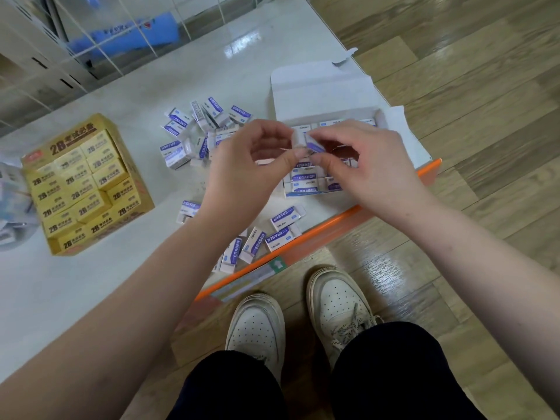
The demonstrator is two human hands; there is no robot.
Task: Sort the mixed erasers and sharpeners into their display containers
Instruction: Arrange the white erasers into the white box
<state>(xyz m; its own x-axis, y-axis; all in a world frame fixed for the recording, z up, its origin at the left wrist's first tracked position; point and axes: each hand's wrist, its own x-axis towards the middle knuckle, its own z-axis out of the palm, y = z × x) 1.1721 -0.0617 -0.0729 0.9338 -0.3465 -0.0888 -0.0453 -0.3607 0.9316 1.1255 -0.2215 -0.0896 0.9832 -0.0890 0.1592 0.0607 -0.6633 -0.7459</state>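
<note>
Over the box [321, 92] at the counter edge [333, 222], left hand [242, 168] and right hand [372, 168] pinch one eraser [313, 144].

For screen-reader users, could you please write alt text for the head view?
The left hand and right hand pinch one blue-and-white eraser above an open white box partly filled with matching erasers. More loose erasers lie on the white counter, with a yellow box of 2B erasers at left.
</note>
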